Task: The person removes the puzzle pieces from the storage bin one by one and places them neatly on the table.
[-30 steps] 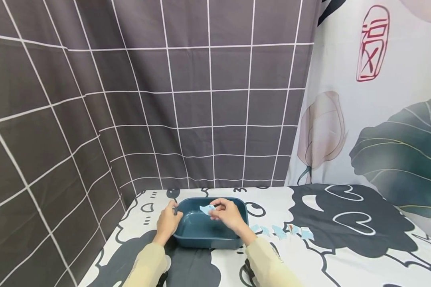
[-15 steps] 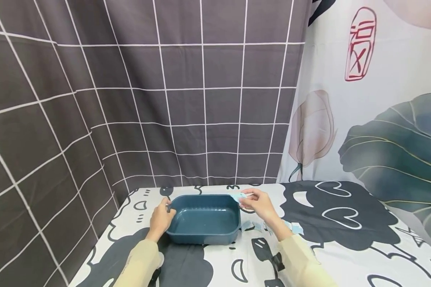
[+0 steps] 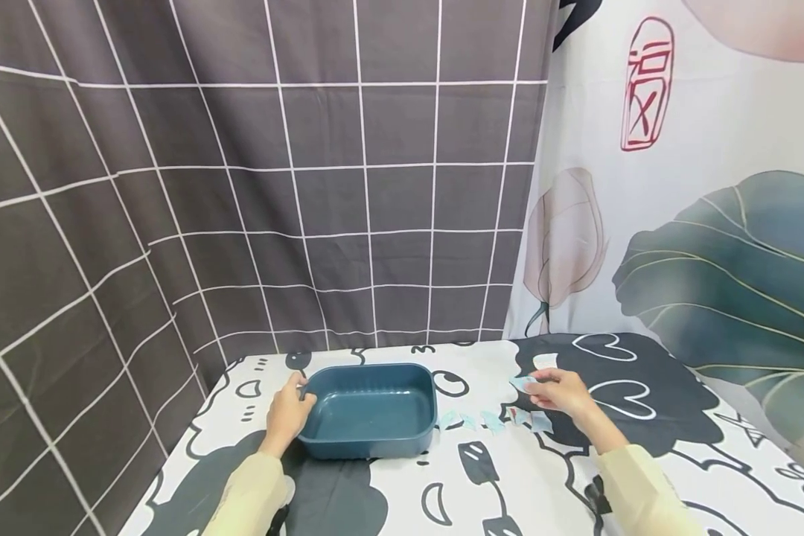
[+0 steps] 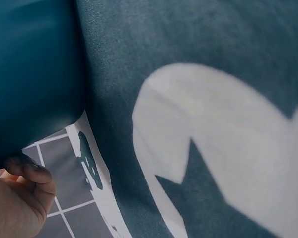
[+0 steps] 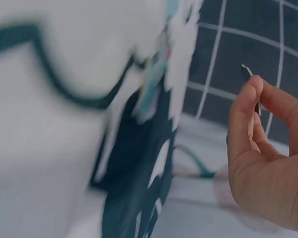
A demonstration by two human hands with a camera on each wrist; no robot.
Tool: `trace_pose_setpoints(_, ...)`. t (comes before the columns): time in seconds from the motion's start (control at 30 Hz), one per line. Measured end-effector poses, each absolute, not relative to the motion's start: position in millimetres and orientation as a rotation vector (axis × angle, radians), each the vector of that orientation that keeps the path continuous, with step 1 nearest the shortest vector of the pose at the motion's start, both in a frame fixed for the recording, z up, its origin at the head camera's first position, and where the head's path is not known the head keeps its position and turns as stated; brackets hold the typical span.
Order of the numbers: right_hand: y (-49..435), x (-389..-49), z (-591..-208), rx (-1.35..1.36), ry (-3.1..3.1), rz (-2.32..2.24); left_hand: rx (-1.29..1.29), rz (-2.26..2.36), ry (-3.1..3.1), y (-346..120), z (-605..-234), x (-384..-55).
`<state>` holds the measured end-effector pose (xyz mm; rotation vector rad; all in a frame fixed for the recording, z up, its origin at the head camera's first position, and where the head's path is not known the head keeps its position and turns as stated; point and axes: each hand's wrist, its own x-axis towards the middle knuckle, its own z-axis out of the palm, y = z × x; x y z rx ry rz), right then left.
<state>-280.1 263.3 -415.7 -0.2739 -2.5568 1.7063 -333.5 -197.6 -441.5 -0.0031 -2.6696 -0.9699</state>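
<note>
A dark teal rectangular basin (image 3: 368, 449) stands on the patterned cloth, its inside bare. At its left end my left hand (image 3: 286, 417) grips the rim; the left wrist view has the curled fingers of this hand (image 4: 27, 193) at the edge of the basin (image 4: 35, 74). To the right, my right hand (image 3: 563, 392) pinches a small light-blue puzzle piece (image 3: 521, 383) between thumb and fingertips, above the cloth. Seen nearly edge-on in the right wrist view, the puzzle piece (image 5: 246, 72) looks thin, and the hand (image 5: 268, 163) covers part of it.
Several more light-blue puzzle pieces (image 3: 492, 423) lie in a loose row right of the basin; one shows some red. Behind the cloth (image 3: 402, 499) hangs a grey checked curtain (image 3: 402, 260), with a floral curtain (image 3: 576, 246) at the right.
My right hand has moved right from over the basin to beyond its right side, with the puzzle piece in its fingers. My left hand keeps its grip on the rim. The head view has shifted slightly.
</note>
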Motion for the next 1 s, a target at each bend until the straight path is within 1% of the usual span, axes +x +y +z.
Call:
trace_pose_setpoints(0.17,288.7,-275.4,-426.5,-0.370,-2.603,1.692,0.003,-0.958,-2.673,-201.1,-439.5,-332.7)
trace_pose_setpoints(0.3,299.3,-275.2,-433.3,-0.432,-2.600,1.734,0.013,-0.951,-2.674,-204.6,-439.2,-332.3)
trace_pose_setpoints(0.4,303.9,-276.0,-439.2,-0.459,-2.641,1.682,0.017,-0.955,-2.676,-206.5,-438.5,-331.1)
trace_pose_setpoints(0.53,305.6,-274.6,-444.7,-0.471,-2.774,1.495,0.024,-0.957,-2.686,-209.1,-438.3,-329.8)
trace_pose_setpoints(0.8,294.5,-271.7,-429.4,-0.551,-3.103,0.771,0.016,-0.931,-2.721,-211.7,-435.1,-332.8)
trace_pose_setpoints(1.0,286.2,-266.0,-426.0,-0.483,-3.142,0.635,-0.047,-0.866,-2.762,-212.2,-428.0,-335.3)
